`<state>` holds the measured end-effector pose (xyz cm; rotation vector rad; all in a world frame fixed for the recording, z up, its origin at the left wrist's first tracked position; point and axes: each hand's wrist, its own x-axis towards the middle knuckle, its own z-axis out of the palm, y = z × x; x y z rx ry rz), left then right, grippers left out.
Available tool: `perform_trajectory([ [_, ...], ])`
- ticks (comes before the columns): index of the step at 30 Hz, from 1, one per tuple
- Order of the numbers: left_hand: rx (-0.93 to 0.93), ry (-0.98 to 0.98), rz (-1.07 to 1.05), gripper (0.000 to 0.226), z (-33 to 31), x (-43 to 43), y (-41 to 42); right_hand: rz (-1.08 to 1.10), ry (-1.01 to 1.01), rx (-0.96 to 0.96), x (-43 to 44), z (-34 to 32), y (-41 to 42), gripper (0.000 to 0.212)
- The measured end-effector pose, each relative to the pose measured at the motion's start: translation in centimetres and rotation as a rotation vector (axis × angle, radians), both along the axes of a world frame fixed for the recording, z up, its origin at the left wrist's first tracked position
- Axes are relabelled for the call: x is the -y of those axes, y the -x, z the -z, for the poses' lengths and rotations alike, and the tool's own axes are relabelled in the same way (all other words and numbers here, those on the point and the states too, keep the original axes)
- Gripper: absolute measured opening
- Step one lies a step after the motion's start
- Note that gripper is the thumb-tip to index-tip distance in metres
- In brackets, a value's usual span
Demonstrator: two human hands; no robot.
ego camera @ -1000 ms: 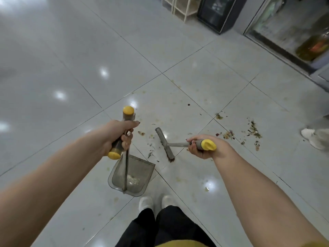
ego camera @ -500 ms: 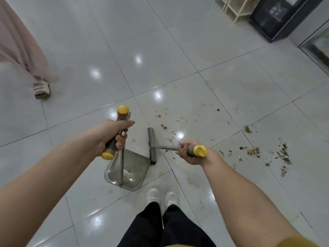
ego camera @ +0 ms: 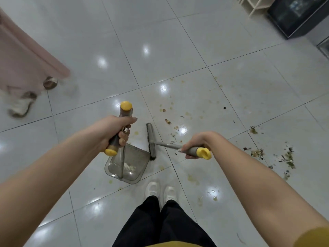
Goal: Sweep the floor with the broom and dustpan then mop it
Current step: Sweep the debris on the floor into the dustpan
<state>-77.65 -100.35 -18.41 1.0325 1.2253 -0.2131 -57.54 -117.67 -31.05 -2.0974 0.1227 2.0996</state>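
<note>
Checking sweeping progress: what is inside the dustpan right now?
The dustpan holds a small pale heap of debris near its back wall. Its handle rod covers a thin strip of the tray, so anything there is hidden.

The translucent grey plastic dustpan (ego camera: 132,164) sits on the glossy pale tiled floor (ego camera: 178,41), just ahead and left of the wearer's white shoes (ego camera: 161,191). The grey metal-handled broom (ego camera: 151,139) has its head just beside the dustpan's front right corner. Small brown crumbs (ego camera: 167,121) lie beyond the broom. A scatter of brown-green leafy debris (ego camera: 289,160) lies well to the right. A black cabinet (ego camera: 299,16) stands at the far right corner, and another person's beige shoes (ego camera: 21,106) are at the far left.
</note>
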Motion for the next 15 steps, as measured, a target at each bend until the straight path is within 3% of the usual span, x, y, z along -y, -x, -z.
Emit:
perform_trajectory([
  [6, 0.002, 0.001, 0.008, 0.033, 0.1, 0.3, -0.2, -0.678, 0.171, 0.15, -0.9, -0.9, 0.3, 0.028],
  [9, 0.003, -0.002, 0.006, 0.033, 0.0, 0.4, -0.3, -0.837, 0.211, 0.267, -0.1, -1.1, 0.9, 0.033],
  [12, 0.003, -0.001, 0.008, 0.034, -0.1, 0.4, -0.5, -0.997, 0.165, 0.519, 1.2, -1.0, 1.2, 0.026],
  [15, -0.002, -0.012, 0.015, 0.034, -0.4, 0.0, -0.6, -1.05, 0.145, 0.641, 2.3, 0.1, 0.6, 0.029],
])
